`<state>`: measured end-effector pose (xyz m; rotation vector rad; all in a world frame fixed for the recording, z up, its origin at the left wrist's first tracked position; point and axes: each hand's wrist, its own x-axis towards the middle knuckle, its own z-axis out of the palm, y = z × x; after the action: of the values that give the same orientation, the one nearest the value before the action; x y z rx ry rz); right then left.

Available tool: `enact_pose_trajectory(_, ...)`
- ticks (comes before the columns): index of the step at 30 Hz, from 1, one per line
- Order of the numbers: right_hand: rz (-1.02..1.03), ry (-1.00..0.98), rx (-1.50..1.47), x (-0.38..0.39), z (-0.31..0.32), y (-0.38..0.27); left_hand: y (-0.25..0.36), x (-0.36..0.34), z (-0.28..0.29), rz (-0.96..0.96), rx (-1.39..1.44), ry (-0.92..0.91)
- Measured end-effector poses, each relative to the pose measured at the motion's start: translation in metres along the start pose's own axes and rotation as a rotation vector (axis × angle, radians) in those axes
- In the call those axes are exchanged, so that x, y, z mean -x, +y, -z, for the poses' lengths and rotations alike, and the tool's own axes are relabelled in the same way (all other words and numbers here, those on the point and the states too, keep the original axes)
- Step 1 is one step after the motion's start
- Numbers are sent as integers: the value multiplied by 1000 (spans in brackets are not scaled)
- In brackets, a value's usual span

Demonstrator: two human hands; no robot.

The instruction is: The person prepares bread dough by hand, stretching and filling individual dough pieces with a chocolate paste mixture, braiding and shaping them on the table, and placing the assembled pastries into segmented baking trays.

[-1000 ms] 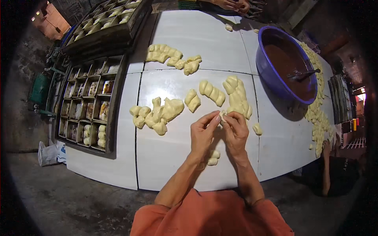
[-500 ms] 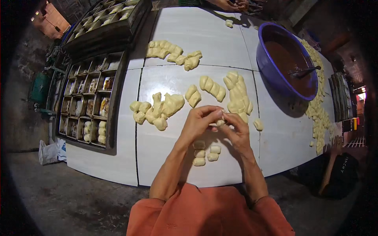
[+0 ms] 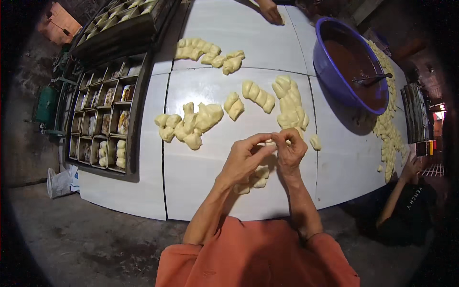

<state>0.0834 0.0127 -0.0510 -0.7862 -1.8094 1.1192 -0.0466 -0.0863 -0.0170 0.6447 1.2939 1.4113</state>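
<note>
Both my hands meet over the middle of the white table (image 3: 191,191), pinching a small piece of pale dough (image 3: 269,142) between the fingertips. My left hand (image 3: 245,159) is closed on its left side, and my right hand (image 3: 290,152) is closed on its right; the fingers hide most of it. Close below them lie several small dough rolls (image 3: 258,183), partly covered by my left hand. Beyond my hands is a long cluster of cut dough (image 3: 290,105), with a segmented dough strip (image 3: 258,97) and a larger lumpy pile (image 3: 193,125) to its left.
A purple basin (image 3: 326,79) of brown filling, with a dark-handled utensil (image 3: 377,78), stands at right beside many dough pieces (image 3: 389,136). Divided metal trays (image 3: 135,158) sit at left. Another person's hand (image 3: 271,12) touches the far table; another person's arm (image 3: 397,201) is at right.
My right hand has turned and its fingers have curled in tighter around the dough. At the far edge, another person's hand has come down over the lone dough piece there.
</note>
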Motion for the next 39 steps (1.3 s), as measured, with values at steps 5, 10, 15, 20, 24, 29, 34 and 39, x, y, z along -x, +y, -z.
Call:
enact_pose_trajectory(5, -34, -156, 64, 1, 2, -28, -2, 3, 6, -31, -49, 86)
enact_pose_trajectory(10, -163, -398, 54, 20, 27, -45, 8, 23, 16, 215, -207, 15)
enact_pose_trajectory(15, -331, -666, 219, 23, 34, -23, 2, 50, 36, -7, -548, 220)
enact_pose_trajectory(20, -285, -752, 316, 15, 42, -36, 14, 83, 46, -105, -966, -74)
enact_pose_trajectory(24, -62, -805, 587, 15, 32, -46, -1, 84, 25, -23, -1067, -135)
enact_pose_trajectory(29, -96, -771, 480, 21, 32, -65, -1, 82, 23, -71, -987, -60)
enact_pose_trajectory(34, -117, -824, 561, 43, 19, -78, -23, 71, 22, -130, -1042, -84)
enact_pose_trajectory(39, -45, -725, 506, 53, 3, -78, -38, 63, 21, -143, -1047, -100)
